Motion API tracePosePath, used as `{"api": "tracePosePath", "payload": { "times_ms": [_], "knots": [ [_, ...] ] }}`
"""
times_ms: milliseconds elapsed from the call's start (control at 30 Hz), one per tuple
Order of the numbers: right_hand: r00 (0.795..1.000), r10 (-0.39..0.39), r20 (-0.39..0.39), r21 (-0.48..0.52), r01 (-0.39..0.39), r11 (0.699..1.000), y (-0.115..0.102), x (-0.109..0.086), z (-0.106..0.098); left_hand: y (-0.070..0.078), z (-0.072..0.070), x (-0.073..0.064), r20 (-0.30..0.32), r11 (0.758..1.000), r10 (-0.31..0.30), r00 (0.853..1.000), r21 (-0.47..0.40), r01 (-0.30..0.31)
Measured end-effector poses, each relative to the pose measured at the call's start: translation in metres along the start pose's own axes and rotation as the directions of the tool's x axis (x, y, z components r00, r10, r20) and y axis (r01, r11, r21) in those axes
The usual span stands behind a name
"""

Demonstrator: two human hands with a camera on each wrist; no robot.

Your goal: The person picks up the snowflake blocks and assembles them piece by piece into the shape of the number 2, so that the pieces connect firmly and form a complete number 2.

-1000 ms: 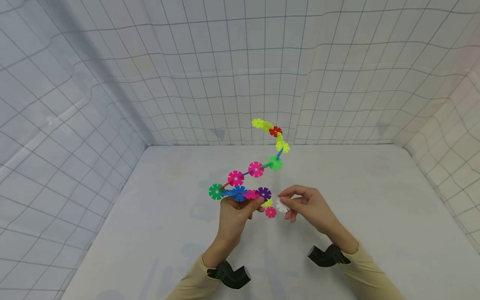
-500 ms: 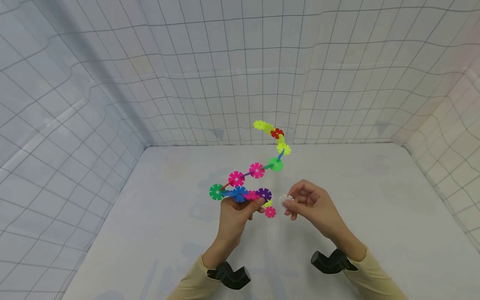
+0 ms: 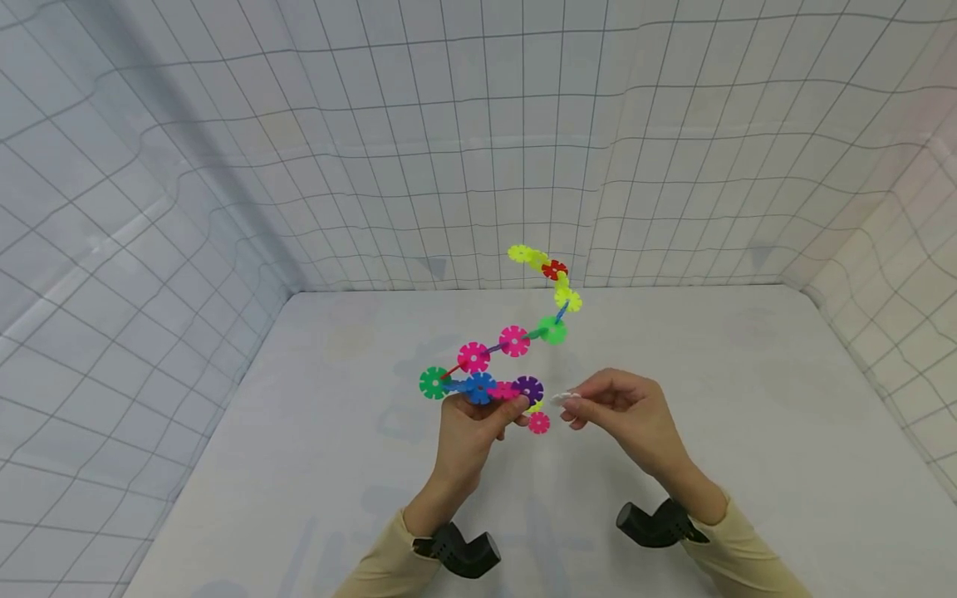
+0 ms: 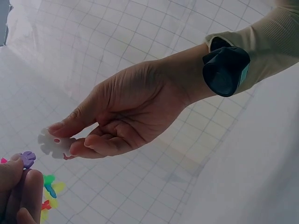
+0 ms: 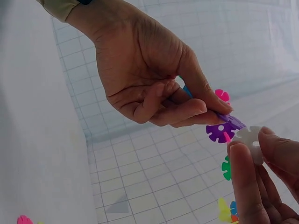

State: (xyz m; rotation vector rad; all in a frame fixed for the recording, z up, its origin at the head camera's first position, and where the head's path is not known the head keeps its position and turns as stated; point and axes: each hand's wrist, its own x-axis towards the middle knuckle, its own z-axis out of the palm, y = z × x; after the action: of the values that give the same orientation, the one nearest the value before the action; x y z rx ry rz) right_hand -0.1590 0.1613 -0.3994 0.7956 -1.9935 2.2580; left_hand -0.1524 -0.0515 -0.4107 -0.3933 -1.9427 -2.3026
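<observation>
My left hand (image 3: 467,436) pinches a purple notched disc (image 3: 527,389) at the near end of a chain of slotted plastic snowflake discs. From there the chain zigzags away through blue, green and pink discs (image 3: 514,340) up to yellow and red ones (image 3: 555,270). Just right of the purple disc, my right hand (image 3: 628,419) holds a white snowflake disc (image 3: 564,399) between thumb and fingers, seen almost edge-on in the head view. In the right wrist view, the white disc (image 5: 250,142) is close beside the purple one (image 5: 231,121).
Below the left fingertips show a small pink disc (image 3: 539,423) and part of a yellow disc (image 3: 535,407). The white tabletop (image 3: 336,465) meets grid-patterned walls (image 3: 478,166) at the back and both sides.
The right hand shifted slightly right, away from the chain, then lowered a little. Its white disc has turned from face-on to nearly edge-on. The chain's far end has dipped slightly.
</observation>
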Motion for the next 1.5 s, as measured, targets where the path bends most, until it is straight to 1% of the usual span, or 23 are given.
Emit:
{"api": "tracePosePath", "payload": {
  "times_ms": [100, 167, 233, 267, 367, 467, 533, 633, 733, 967, 1033, 1100, 1167, 1267, 1333, 1433, 1467, 1500],
  "knots": [
    [0.998, -0.057, 0.006, 0.0, 0.057, 0.998, 0.001, 0.0, 0.001, 0.0, 0.0, 0.0, 0.004, 1.0, 0.007, 1.0, -0.006, -0.007],
    [0.994, -0.112, 0.009, -0.005, 0.112, 0.994, 0.001, 0.0, 0.001, -0.001, 0.0, 0.0, 0.007, 1.0, 0.013, 1.0, -0.011, -0.013],
    [0.982, -0.187, 0.012, -0.02, 0.187, 0.982, 0.001, 0.0, 0.002, -0.001, 0.0, 0.0, 0.011, 1.0, 0.018, 1.0, -0.013, -0.018],
    [0.978, -0.21, 0.008, -0.047, 0.21, 0.977, 0.001, 0.001, 0.002, -0.001, 0.0, 0.0, 0.012, 1.0, 0.02, 1.0, -0.012, -0.02],
    [0.953, -0.303, 0.005, -0.114, 0.302, 0.947, 0.002, 0.002, 0.003, -0.001, 0.0, 0.0, 0.014, 1.0, 0.023, 1.0, -0.007, -0.023],
    [0.935, -0.354, 0.001, -0.19, 0.348, 0.918, 0.004, 0.003, 0.003, 0.0, 0.001, 0.0, 0.019, 1.0, 0.03, 0.999, -0.003, -0.03],
    [0.922, -0.388, 0.005, -0.206, 0.381, 0.901, 0.006, 0.003, 0.003, 0.0, 0.001, 0.0, 0.023, 0.999, 0.037, 0.999, -0.006, -0.037],
    [0.91, -0.414, 0.013, -0.216, 0.406, 0.888, 0.008, 0.003, 0.004, -0.001, 0.001, -0.001, 0.028, 0.999, 0.047, 0.999, -0.007, -0.047],
    [0.905, -0.425, 0.015, -0.218, 0.418, 0.882, 0.004, 0.004, 0.005, -0.001, 0.001, -0.001, 0.03, 0.999, 0.051, 0.998, -0.005, -0.051],
    [0.902, -0.432, 0.015, -0.221, 0.425, 0.878, -0.016, 0.006, 0.015, -0.002, 0.002, -0.001, 0.037, 0.999, 0.042, 0.998, -0.018, -0.041],
    [0.9, -0.436, 0.017, -0.232, 0.428, 0.874, -0.019, 0.006, 0.016, -0.002, 0.002, -0.001, 0.047, 0.999, 0.041, 0.998, -0.023, -0.04],
    [0.895, -0.445, 0.026, -0.261, 0.436, 0.861, -0.021, 0.006, 0.017, -0.002, 0.002, -0.001, 0.059, 0.999, 0.044, 0.997, -0.027, -0.043],
    [0.884, -0.465, 0.04, -0.305, 0.454, 0.837, -0.022, 0.007, 0.017, -0.002, 0.003, -0.002, 0.069, 0.998, 0.051, 0.996, -0.027, -0.049],
    [0.864, -0.499, 0.066, -0.361, 0.487, 0.795, -0.02, 0.008, 0.016, -0.002, 0.003, -0.002, 0.074, 0.998, 0.066, 0.995, -0.027, -0.065],
    [0.853, -0.517, 0.079, -0.369, 0.506, 0.779, -0.014, 0.008, 0.013, -0.002, 0.004, -0.002, 0.071, 0.997, 0.076, 0.995, -0.03, -0.074],
    [0.845, -0.527, 0.094, -0.341, 0.524, 0.78, -0.003, 0.008, 0.007, -0.001, 0.004, -0.003, 0.071, 0.996, 0.086, 0.994, -0.035, -0.084],
    [0.844, -0.528, 0.099, -0.326, 0.529, 0.784, 0.0, 0.008, 0.006, -0.001, 0.004, -0.003, 0.072, 0.996, 0.086, 0.994, -0.039, -0.084],
    [0.846, -0.523, 0.103, -0.306, 0.527, 0.793, 0.003, 0.008, 0.004, -0.001, 0.004, -0.003, 0.075, 0.996, 0.085, 0.994, -0.046, -0.082]
  ]
}}
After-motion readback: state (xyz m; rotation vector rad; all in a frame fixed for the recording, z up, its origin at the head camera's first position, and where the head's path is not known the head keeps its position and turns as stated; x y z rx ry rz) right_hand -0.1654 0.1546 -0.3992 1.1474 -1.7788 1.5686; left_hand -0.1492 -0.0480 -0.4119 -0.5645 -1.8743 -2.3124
